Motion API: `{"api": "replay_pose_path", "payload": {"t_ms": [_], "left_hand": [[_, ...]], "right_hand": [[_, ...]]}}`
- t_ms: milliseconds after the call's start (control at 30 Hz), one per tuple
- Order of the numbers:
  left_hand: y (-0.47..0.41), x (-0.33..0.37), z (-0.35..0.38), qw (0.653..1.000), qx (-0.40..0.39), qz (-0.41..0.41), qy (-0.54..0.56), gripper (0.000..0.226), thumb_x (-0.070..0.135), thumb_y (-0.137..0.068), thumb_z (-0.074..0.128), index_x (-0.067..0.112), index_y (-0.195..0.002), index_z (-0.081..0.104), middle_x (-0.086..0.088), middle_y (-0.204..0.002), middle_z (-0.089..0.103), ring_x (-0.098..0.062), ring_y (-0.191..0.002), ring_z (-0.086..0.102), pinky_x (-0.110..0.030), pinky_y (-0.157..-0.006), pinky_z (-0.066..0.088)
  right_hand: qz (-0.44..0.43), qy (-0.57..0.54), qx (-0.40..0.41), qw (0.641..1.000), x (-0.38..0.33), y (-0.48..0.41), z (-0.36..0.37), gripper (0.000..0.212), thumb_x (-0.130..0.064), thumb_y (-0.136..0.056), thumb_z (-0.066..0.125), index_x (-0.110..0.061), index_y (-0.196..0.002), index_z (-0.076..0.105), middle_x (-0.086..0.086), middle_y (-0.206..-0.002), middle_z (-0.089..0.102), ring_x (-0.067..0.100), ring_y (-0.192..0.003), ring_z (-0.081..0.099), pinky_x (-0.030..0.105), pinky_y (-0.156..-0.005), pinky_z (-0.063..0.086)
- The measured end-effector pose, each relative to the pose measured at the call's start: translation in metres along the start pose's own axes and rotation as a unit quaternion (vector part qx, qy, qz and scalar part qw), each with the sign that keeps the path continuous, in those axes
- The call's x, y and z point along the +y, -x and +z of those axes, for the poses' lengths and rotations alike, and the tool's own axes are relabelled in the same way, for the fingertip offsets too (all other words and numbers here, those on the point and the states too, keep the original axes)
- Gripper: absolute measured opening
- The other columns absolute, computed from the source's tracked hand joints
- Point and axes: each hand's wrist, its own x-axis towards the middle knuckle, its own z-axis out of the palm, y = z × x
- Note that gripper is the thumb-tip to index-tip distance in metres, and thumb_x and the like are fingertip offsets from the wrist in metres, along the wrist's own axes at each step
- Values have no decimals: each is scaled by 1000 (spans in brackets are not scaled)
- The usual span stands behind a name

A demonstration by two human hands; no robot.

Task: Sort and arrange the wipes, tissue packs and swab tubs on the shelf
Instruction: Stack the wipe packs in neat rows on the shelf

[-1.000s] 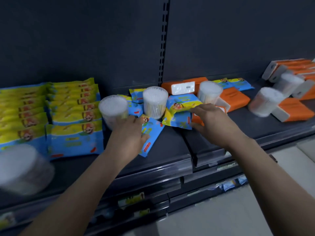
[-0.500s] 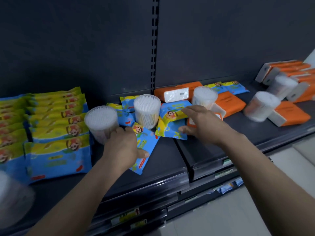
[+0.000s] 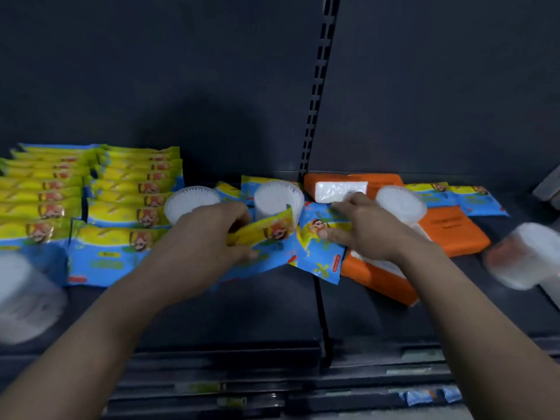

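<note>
Head view: two hands work the mixed heap at mid-shelf (image 3: 242,313). The left hand (image 3: 206,237), fingers curled round a loose wipes pack (image 3: 269,234), holds its yellow end raised. At its 3 o'clock, the right hand (image 3: 363,234) pinches a second wipes pack (image 3: 321,253) between thumb and fingertips where it overlaps an orange tissue pack (image 3: 378,277). Both packs look bound for the neat wipes rows (image 3: 91,192) at 9 o'clock. Three clear swab tubs (image 3: 278,201), packed with white swabs, stand upright at 12 o'clock, just behind the hands.

Glossy plastic wipe packs (image 3: 112,256), translucent plastic swab tub (image 3: 274,198), matt shelf (image 3: 242,310).
</note>
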Motion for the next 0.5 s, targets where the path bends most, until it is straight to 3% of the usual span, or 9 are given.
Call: {"api": "replay_pose_path", "payload": {"t_ms": [167,267,367,500], "left_hand": [[11,33,2,993,31,-19,112,24,20,-68,79,27,-74,56,12,-80,58,0,-65,51,-11,-57,37],[18,43,12,990,73,-70,102,22,20,-68,79,24,-76,58,0,-70,57,-7,-63,49,-16,-56,37],[27,49,19,984,97,-111,104,23,23,-68,79,25,-77,58,3,-69,57,-6,-57,48,-20,-53,37],[40,58,16,981,116,-126,86,25,23,-68,80,27,-73,55,10,-71,56,-6,-56,47,-19,-51,36]], "right_hand": [[-56,30,-33,997,11,-8,-4,67,-64,-87,37,-17,-135,45,9,-131,36,27,-122,30,35,-106,30],[-63,22,-60,996,13,-13,-7,61,-62,-89,38,-14,-125,50,11,-130,35,29,-124,31,39,-105,32],[-90,44,-79,992,12,-18,-7,59,-57,-89,45,-11,-126,45,12,-141,31,30,-127,34,42,-101,37],[-112,30,-76,990,11,-19,-9,70,-56,-84,55,-8,-130,36,14,-130,45,30,-116,47,39,-93,43]]}}
